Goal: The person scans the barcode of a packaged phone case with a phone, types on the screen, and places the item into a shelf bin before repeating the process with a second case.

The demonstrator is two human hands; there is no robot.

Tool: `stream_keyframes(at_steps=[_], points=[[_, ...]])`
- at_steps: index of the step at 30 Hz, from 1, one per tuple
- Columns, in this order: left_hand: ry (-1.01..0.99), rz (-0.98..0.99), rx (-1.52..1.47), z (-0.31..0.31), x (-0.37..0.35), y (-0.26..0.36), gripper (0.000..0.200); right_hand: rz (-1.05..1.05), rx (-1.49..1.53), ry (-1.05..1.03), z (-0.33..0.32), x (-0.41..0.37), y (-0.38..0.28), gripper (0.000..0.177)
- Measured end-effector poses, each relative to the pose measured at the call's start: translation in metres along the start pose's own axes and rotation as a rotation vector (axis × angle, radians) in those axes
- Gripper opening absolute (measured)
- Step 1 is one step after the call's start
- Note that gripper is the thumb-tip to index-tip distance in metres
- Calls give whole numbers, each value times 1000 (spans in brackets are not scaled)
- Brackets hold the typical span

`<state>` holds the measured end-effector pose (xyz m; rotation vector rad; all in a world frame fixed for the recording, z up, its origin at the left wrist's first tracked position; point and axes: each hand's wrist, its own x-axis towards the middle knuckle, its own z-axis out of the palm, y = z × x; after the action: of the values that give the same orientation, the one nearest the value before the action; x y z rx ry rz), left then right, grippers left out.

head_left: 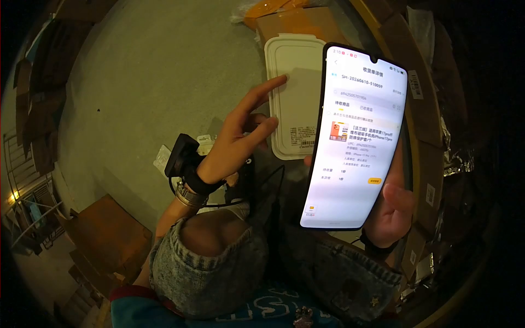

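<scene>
My right hand (391,210) holds a smartphone (355,142) upright, its fingers wrapped behind it and the thumb near its right edge. The lit screen shows a page with text, a small product picture and a yellow button. My left hand (243,128) is off the phone to its left, with the index finger stretched out and the other fingers partly curled, holding nothing. Behind the index fingertip lies a white rectangular box (295,104) with a printed label near its lower edge; the phone covers its right side.
A cardboard box (298,23) with orange wrapping (273,8) lies at the top. More cartons (424,109) line the right side. An open brown carton (109,232) stands at the lower left. Small clear packages (205,143) are beside my left wrist.
</scene>
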<state>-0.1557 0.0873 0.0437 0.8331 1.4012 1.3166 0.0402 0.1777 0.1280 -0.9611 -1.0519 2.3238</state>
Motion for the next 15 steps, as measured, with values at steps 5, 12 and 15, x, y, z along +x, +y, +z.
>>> stream_keyframes(at_steps=[5,12,15], points=[[-17,-9,4,-1,0,3,57,-7,15,2,0,0,0,96],[26,5,26,0,-1,4,57,-110,-133,-68,-12,3,7,83],[47,24,54,0,0,7,57,-117,-138,-69,-14,4,8,83]])
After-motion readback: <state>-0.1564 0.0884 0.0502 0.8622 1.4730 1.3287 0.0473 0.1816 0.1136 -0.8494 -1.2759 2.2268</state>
